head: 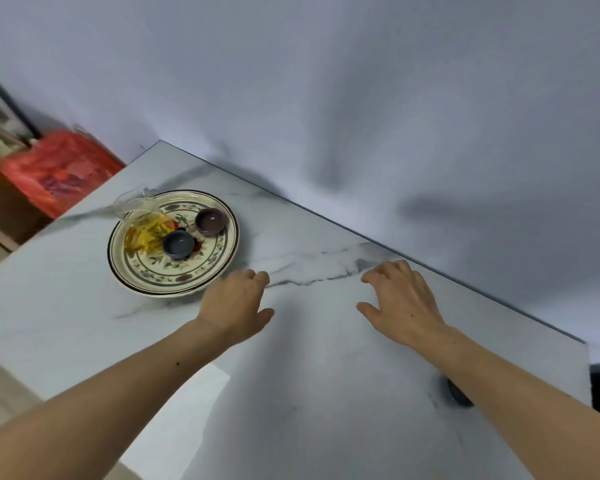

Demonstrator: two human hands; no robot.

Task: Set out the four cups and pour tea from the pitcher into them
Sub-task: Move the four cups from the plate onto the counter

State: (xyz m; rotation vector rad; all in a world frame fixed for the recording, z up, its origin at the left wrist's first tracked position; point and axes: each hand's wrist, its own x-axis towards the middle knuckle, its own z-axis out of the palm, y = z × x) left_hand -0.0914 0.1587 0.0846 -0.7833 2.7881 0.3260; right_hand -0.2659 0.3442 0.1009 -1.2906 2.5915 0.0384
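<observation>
Glass pitcher (140,216) of amber tea sits on the plate (222,268) beside two small cups (178,244): fragile, slippery, probably heavy for its size. Both my left hand (238,306) and right hand (400,299) hover open, empty; I'd grip its upper wall.

Home room, marble-look table (326,358), floral plate (219,268), red bag (59,168)

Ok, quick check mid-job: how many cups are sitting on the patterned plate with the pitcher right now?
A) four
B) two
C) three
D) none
B: the patterned plate carries just the purple cup and the blue cup beside the glass pitcher; both hands rest empty on the table.
</observation>
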